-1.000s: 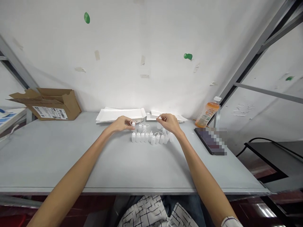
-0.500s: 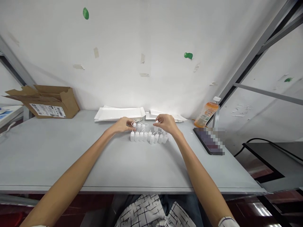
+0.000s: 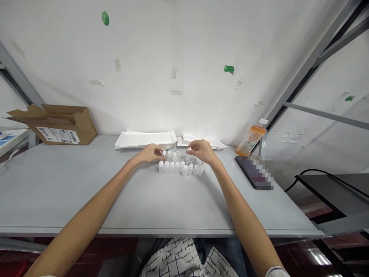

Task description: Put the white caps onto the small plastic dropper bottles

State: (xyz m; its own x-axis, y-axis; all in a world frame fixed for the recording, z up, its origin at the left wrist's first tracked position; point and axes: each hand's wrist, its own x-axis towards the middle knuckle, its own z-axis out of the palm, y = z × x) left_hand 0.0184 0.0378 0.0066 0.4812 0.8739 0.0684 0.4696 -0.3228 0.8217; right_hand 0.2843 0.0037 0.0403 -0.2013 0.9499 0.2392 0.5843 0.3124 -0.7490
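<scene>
Small white squeeze bottles with thin tips and looped cap straps stand in two rows on the table. The front row (image 3: pixel 172 167) runs left to right and gets uneven at its right end. Behind it, my left hand (image 3: pixel 151 152) has its thumb and fingers closed about the leftmost bottle (image 3: pixel 164 154) of the back row. Two more back-row bottles (image 3: pixel 172 156) stand just right of it. My right hand (image 3: pixel 203 151) pinches another small bottle (image 3: pixel 188 155) near its top, at the right of that row. Several bottles below my right hand are partly hidden.
Flat white packages (image 3: pixel 147 139) lie along the wall behind the bottles. An opened cardboard box (image 3: pixel 66 125) sits at the back left. On the right are an orange drink bottle (image 3: pixel 252 138) and a dark phone (image 3: pixel 250 169), partly pixelated.
My right hand has shifted slightly left with its bottle, towards the back-row bottles. The left hand stays at the leftmost one.
</scene>
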